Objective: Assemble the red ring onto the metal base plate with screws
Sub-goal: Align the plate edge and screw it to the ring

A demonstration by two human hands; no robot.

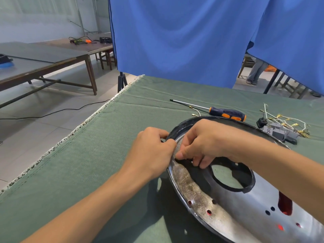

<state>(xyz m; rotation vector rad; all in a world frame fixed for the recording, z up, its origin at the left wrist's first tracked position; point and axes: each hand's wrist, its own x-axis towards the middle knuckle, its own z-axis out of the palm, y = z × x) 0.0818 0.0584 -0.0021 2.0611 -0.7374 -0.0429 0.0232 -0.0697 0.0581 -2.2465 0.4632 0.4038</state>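
A round metal base plate [206, 200] with a large central hole and several small holes lies tilted on the green cloth at the lower right. Red of the ring [284, 205] shows through a slot and the small holes from underneath. My left hand [152, 153] grips the plate's left rim with curled fingers. My right hand [201, 142] reaches over the plate, its fingertips pinching something small at the rim beside my left thumb; what it pinches is hidden. A screwdriver [226, 113] with a black and orange handle lies beyond the plate.
Green cloth [87, 163] covers the table, whose frayed left edge runs diagonally. A bundle of wires with brass terminals and grey connectors [284, 128] lies at the right. A blue curtain [175, 41] hangs behind. Other tables stand at the far left.
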